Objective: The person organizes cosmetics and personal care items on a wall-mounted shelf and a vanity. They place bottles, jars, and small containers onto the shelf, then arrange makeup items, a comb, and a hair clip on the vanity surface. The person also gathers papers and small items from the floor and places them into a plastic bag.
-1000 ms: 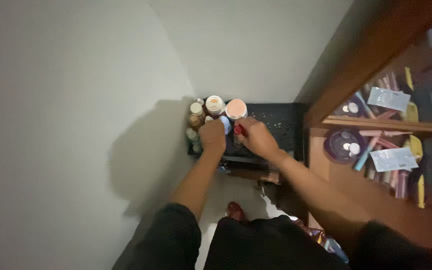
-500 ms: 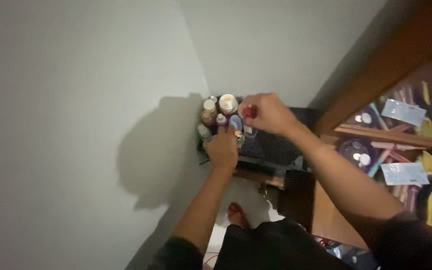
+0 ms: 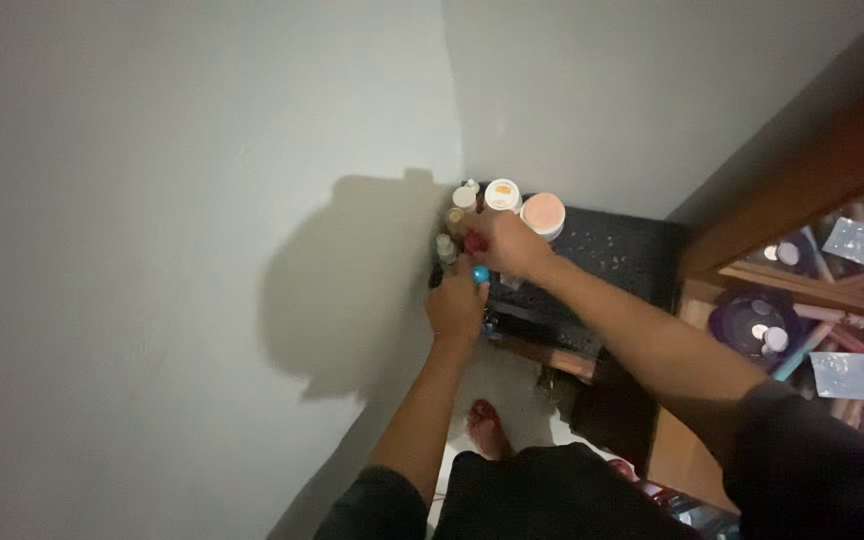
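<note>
1. Hands: both work over a cluster of small bottles [image 3: 457, 225] at the left end of a dark surface [image 3: 612, 255], in the corner where two pale walls [image 3: 152, 200] meet.
2. Left hand [image 3: 455, 305]: grip closed around a small item with a blue cap [image 3: 480, 274], which shows just above the fingers. The body of the item is hidden inside the hand. The hand sits at the near edge of the surface.
3. Right hand [image 3: 508, 245]: grip clamped on a small red-capped bottle [image 3: 473, 242], held just above and beside the blue cap. The two hands are nearly touching.
4. Nearby items: a jar with a white and orange lid [image 3: 502, 193] and a jar with a pale pink lid [image 3: 543, 212] stand just behind the right hand, against the back wall.
5. Surroundings: a wooden shelf [image 3: 802, 285] to the right holds a purple round container [image 3: 752, 325] and assorted packets. Bare toes [image 3: 487, 425] show on the floor below.
</note>
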